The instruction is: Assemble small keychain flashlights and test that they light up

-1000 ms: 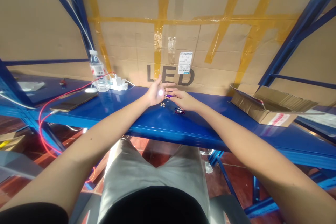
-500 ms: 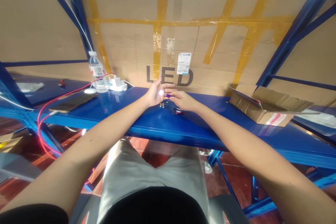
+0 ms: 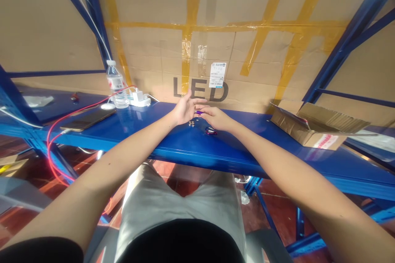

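The blue shelf (image 3: 197,144) has its front edge on the near side of the purple torch (image 3: 199,112); a cardboard sheet (image 3: 148,57) stands beyond it. Open blue surface runs right of the torch toward a carton (image 3: 293,129) and left of it toward a bottle (image 3: 117,84); small metal pieces (image 3: 193,123) lie just nearer the person. The torch shows a short purple length, pinched in the right hand (image 3: 217,118). The left hand (image 3: 185,109) is spread beside it; whether it touches, I cannot tell. The bright spot on its palm half a second ago is gone.
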The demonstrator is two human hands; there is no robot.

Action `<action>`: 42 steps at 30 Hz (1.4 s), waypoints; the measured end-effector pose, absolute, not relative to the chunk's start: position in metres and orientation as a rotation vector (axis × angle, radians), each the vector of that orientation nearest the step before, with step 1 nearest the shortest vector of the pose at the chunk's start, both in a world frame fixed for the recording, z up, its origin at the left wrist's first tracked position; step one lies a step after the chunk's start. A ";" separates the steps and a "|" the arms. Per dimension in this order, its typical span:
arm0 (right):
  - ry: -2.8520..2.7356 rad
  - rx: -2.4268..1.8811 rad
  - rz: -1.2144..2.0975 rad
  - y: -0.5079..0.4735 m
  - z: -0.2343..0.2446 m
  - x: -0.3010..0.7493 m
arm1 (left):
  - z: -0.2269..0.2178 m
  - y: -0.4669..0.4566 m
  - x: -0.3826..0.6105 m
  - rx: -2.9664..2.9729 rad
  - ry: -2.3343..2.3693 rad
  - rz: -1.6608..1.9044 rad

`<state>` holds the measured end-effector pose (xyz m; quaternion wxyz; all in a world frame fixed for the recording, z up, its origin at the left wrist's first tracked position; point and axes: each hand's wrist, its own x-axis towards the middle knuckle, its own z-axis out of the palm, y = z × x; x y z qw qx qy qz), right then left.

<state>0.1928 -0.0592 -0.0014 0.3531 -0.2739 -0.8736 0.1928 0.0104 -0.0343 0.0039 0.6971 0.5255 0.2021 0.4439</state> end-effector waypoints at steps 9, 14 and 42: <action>-2.269 -0.704 0.524 -0.063 0.001 0.193 | 0.005 -0.035 0.010 1.186 0.427 0.965; -2.253 -0.694 0.534 -0.063 0.001 0.193 | 0.005 -0.036 0.009 1.182 0.430 0.962; -2.273 -0.655 0.529 -0.059 -0.002 0.193 | 0.003 -0.032 0.008 1.210 0.440 0.950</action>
